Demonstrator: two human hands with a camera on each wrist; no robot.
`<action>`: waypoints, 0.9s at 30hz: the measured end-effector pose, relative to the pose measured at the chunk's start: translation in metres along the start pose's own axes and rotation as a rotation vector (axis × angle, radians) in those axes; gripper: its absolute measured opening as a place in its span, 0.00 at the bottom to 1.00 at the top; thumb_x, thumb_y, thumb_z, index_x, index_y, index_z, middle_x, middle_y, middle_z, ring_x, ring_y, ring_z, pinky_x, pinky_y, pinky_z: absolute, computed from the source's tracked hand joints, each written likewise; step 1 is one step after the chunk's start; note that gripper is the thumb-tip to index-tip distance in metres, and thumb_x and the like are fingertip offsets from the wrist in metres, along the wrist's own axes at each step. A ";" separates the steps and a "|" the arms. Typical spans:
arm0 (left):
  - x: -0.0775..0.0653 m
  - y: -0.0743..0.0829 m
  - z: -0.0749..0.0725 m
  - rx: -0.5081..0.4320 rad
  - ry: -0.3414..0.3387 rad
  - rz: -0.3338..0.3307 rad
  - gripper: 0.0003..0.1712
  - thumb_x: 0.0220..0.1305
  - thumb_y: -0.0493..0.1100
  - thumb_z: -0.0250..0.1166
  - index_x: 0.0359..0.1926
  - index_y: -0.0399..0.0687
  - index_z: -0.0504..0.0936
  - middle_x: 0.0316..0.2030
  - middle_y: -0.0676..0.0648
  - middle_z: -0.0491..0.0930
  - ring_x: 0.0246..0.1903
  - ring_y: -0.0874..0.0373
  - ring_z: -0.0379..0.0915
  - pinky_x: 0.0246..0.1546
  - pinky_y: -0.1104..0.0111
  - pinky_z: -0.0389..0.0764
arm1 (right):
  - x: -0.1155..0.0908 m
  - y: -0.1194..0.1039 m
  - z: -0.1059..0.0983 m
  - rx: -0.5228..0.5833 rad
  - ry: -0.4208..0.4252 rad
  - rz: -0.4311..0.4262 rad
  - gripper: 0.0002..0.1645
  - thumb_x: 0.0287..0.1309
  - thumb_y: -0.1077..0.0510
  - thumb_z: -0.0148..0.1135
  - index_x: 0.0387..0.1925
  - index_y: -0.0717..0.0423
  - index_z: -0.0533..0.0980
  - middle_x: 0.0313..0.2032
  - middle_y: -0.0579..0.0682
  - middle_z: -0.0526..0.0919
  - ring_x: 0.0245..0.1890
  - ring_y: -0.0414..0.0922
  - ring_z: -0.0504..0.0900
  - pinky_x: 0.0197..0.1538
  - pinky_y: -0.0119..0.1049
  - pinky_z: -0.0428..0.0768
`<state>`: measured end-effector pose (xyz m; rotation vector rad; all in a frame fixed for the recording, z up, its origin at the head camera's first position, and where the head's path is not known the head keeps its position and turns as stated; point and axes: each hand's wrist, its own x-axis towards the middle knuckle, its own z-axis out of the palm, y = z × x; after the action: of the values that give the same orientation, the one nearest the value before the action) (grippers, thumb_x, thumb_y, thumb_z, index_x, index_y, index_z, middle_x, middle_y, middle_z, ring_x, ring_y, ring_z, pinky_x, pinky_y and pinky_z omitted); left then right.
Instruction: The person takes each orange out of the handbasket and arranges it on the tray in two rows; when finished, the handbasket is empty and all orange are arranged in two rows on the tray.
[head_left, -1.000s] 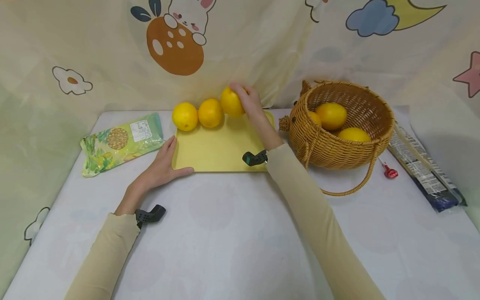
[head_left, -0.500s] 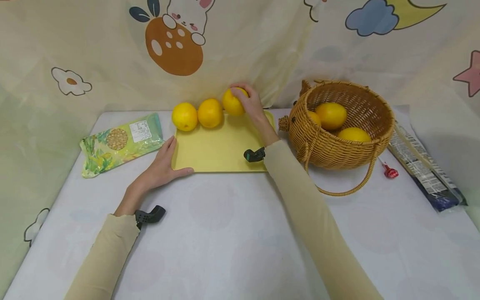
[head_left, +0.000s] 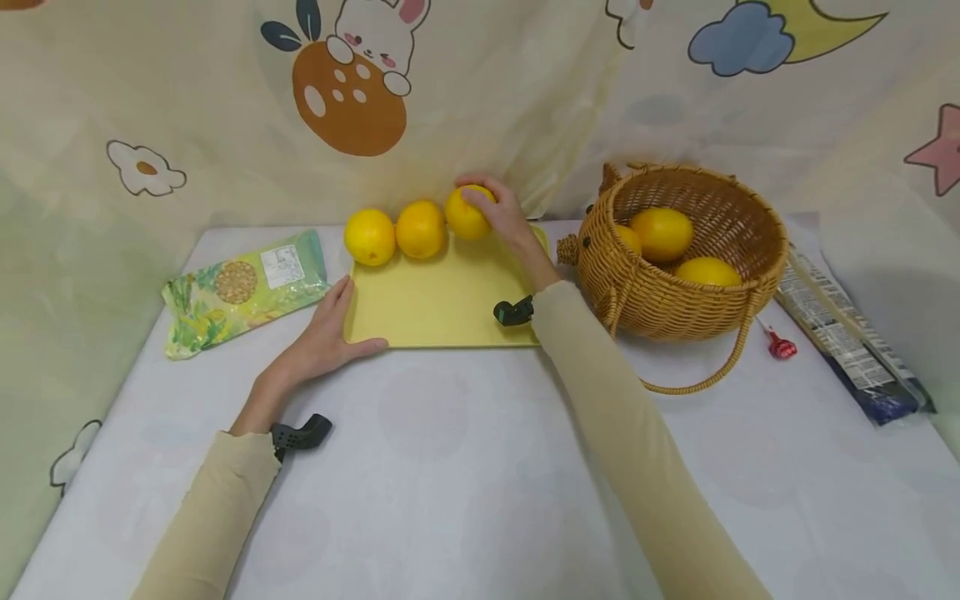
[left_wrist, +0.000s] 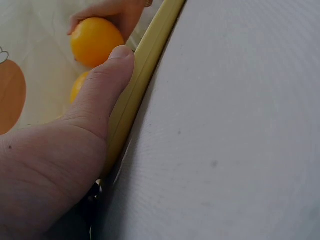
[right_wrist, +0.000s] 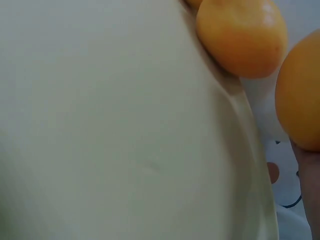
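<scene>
My right hand (head_left: pixel 504 215) grips an orange (head_left: pixel 469 212) at the back edge of the yellow tray (head_left: pixel 438 304). In the right wrist view the held orange (right_wrist: pixel 302 95) appears slightly apart from the neighbouring orange (right_wrist: pixel 245 37). Two more oranges stand in a row to its left: the middle orange (head_left: pixel 421 229) and the leftmost orange (head_left: pixel 370 237), both along the tray's back edge. My left hand (head_left: pixel 318 337) rests against the tray's front left corner, fingers straight along the side and thumb spread along the front edge. The left wrist view shows that thumb (left_wrist: pixel 102 87) against the tray rim (left_wrist: pixel 142 60).
Right of the tray stands a wicker basket (head_left: pixel 675 308) with several yellow-orange fruits inside and its handle drooping forward. A green food packet (head_left: pixel 247 292) lies at left. Beyond the basket are a red-wrapped lollipop (head_left: pixel 782 344) and a dark packet (head_left: pixel 855 337). A printed cloth hangs behind.
My right hand has shifted the held orange slightly to the right, then a little lower towards the tray's back edge. My left hand has stayed at the tray corner.
</scene>
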<state>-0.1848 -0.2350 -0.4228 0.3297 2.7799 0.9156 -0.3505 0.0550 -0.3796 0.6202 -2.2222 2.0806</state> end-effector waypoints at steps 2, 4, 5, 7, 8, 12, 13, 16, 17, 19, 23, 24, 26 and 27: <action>-0.001 -0.001 0.001 -0.002 -0.001 0.000 0.69 0.55 0.65 0.68 0.76 0.42 0.29 0.77 0.41 0.26 0.76 0.41 0.27 0.74 0.43 0.43 | 0.000 0.002 -0.001 -0.004 -0.013 0.002 0.20 0.64 0.58 0.54 0.53 0.65 0.77 0.58 0.58 0.77 0.57 0.44 0.72 0.59 0.26 0.68; -0.001 -0.001 0.002 -0.002 -0.008 -0.005 0.70 0.55 0.66 0.68 0.76 0.43 0.29 0.77 0.41 0.25 0.77 0.41 0.27 0.74 0.43 0.42 | 0.000 0.004 -0.002 -0.006 -0.020 0.009 0.20 0.63 0.58 0.54 0.53 0.66 0.77 0.57 0.59 0.77 0.57 0.45 0.72 0.59 0.26 0.67; -0.001 -0.001 0.002 -0.001 -0.011 -0.008 0.70 0.55 0.66 0.67 0.76 0.43 0.28 0.77 0.41 0.25 0.77 0.41 0.26 0.74 0.43 0.42 | 0.000 0.006 -0.003 -0.009 -0.023 0.014 0.20 0.63 0.59 0.53 0.53 0.66 0.77 0.57 0.59 0.77 0.57 0.44 0.72 0.59 0.25 0.67; -0.001 -0.001 0.002 0.002 -0.013 -0.016 0.70 0.54 0.67 0.67 0.76 0.44 0.28 0.77 0.42 0.25 0.77 0.42 0.26 0.74 0.44 0.42 | 0.000 0.007 -0.005 -0.004 -0.037 0.023 0.21 0.63 0.59 0.53 0.54 0.67 0.76 0.58 0.60 0.76 0.58 0.45 0.72 0.60 0.25 0.66; -0.001 -0.001 0.001 0.003 -0.014 -0.017 0.70 0.54 0.67 0.67 0.76 0.45 0.28 0.77 0.42 0.24 0.77 0.42 0.26 0.74 0.44 0.42 | 0.000 0.006 -0.005 -0.004 -0.049 0.025 0.21 0.64 0.59 0.53 0.54 0.68 0.76 0.58 0.61 0.76 0.58 0.46 0.72 0.60 0.25 0.66; -0.002 0.000 -0.001 0.006 -0.012 -0.015 0.70 0.54 0.66 0.68 0.76 0.45 0.28 0.77 0.43 0.24 0.77 0.42 0.26 0.74 0.43 0.43 | -0.005 -0.005 -0.005 -0.015 -0.098 0.028 0.22 0.63 0.61 0.53 0.55 0.71 0.74 0.59 0.64 0.75 0.60 0.49 0.71 0.61 0.26 0.66; -0.002 0.000 -0.001 0.005 -0.013 -0.015 0.70 0.54 0.67 0.68 0.76 0.46 0.28 0.77 0.43 0.24 0.77 0.42 0.26 0.74 0.43 0.43 | -0.007 -0.009 -0.005 -0.018 -0.104 0.026 0.22 0.63 0.61 0.53 0.55 0.72 0.74 0.59 0.65 0.74 0.60 0.49 0.71 0.61 0.27 0.66; -0.002 0.001 -0.002 0.006 -0.013 -0.017 0.70 0.54 0.67 0.67 0.76 0.46 0.28 0.77 0.43 0.24 0.77 0.42 0.26 0.74 0.43 0.43 | -0.012 -0.018 -0.004 -0.033 -0.111 0.009 0.22 0.63 0.61 0.52 0.54 0.73 0.73 0.58 0.66 0.75 0.60 0.49 0.71 0.62 0.27 0.66; -0.002 0.001 -0.002 0.005 -0.012 -0.017 0.70 0.54 0.67 0.67 0.76 0.46 0.28 0.77 0.43 0.24 0.77 0.42 0.26 0.74 0.43 0.42 | -0.012 -0.019 -0.003 -0.030 -0.111 0.006 0.22 0.63 0.61 0.52 0.54 0.73 0.74 0.58 0.65 0.75 0.59 0.49 0.72 0.62 0.27 0.66; -0.002 0.001 -0.002 0.006 -0.012 -0.015 0.70 0.54 0.67 0.67 0.76 0.45 0.28 0.77 0.43 0.24 0.77 0.42 0.26 0.74 0.43 0.42 | -0.012 -0.019 -0.003 -0.022 -0.107 0.004 0.22 0.63 0.61 0.52 0.53 0.72 0.74 0.57 0.64 0.76 0.58 0.47 0.72 0.62 0.28 0.66; -0.001 0.001 -0.002 0.010 -0.010 -0.006 0.70 0.55 0.66 0.68 0.76 0.44 0.28 0.77 0.42 0.25 0.77 0.42 0.27 0.74 0.43 0.43 | -0.003 -0.004 -0.002 -0.001 -0.105 0.009 0.20 0.63 0.61 0.54 0.53 0.70 0.75 0.57 0.62 0.77 0.58 0.46 0.72 0.63 0.28 0.66; -0.001 0.001 -0.002 0.012 -0.011 -0.005 0.70 0.55 0.66 0.68 0.76 0.44 0.28 0.77 0.42 0.25 0.77 0.42 0.27 0.74 0.44 0.43 | -0.001 0.000 -0.001 -0.001 -0.110 0.012 0.19 0.63 0.62 0.55 0.53 0.70 0.75 0.57 0.62 0.77 0.58 0.46 0.72 0.63 0.29 0.66; -0.001 0.001 -0.002 0.011 -0.015 -0.009 0.70 0.55 0.66 0.67 0.76 0.44 0.28 0.77 0.42 0.25 0.77 0.42 0.26 0.74 0.44 0.43 | 0.004 0.008 -0.001 -0.015 -0.127 0.020 0.19 0.64 0.63 0.56 0.53 0.69 0.75 0.57 0.62 0.77 0.58 0.46 0.72 0.64 0.28 0.66; -0.002 0.001 -0.002 0.009 -0.017 -0.012 0.70 0.55 0.66 0.67 0.76 0.43 0.28 0.77 0.42 0.25 0.77 0.42 0.26 0.74 0.44 0.42 | 0.005 0.010 -0.001 -0.026 -0.139 0.025 0.18 0.64 0.63 0.56 0.53 0.69 0.76 0.56 0.62 0.77 0.58 0.46 0.72 0.63 0.28 0.66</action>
<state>-0.1836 -0.2356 -0.4203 0.3212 2.7682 0.8933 -0.3586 0.0551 -0.3877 0.7612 -2.3364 2.0773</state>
